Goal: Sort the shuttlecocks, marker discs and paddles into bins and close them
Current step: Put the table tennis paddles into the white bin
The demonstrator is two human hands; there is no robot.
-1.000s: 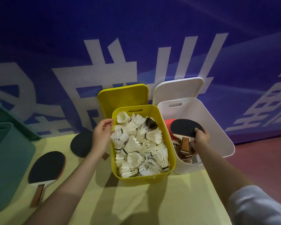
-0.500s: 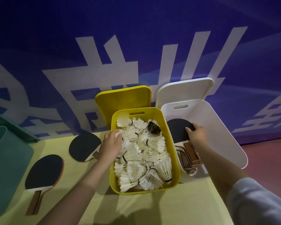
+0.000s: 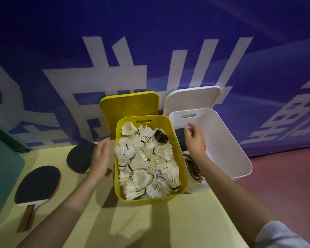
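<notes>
A yellow bin (image 3: 183, 165) in the middle holds several white shuttlecocks (image 3: 147, 158) and one black one (image 3: 160, 136). To its right a white bin (image 3: 227, 140) holds paddles (image 3: 193, 170), partly hidden by my arm. My right hand (image 3: 194, 138) hovers over them, fingers apart, empty. My left hand (image 3: 100, 156) is open beside the yellow bin's left wall, above a black paddle (image 3: 78, 156) lying on the table. A second black paddle (image 3: 37, 185) lies further left. No marker discs are in sight.
A yellow lid (image 3: 129, 108) and a white lid (image 3: 191, 97) lean against the blue banner wall behind their bins. A teal bin (image 3: 2, 174) stands at the left edge of the yellow table (image 3: 159, 221). Red floor lies to the right.
My right hand has let go of the black paddle, which now lies in the white bin, and has lifted with fingers spread. My left hand has moved off the shuttlecocks to the bin's left side.
</notes>
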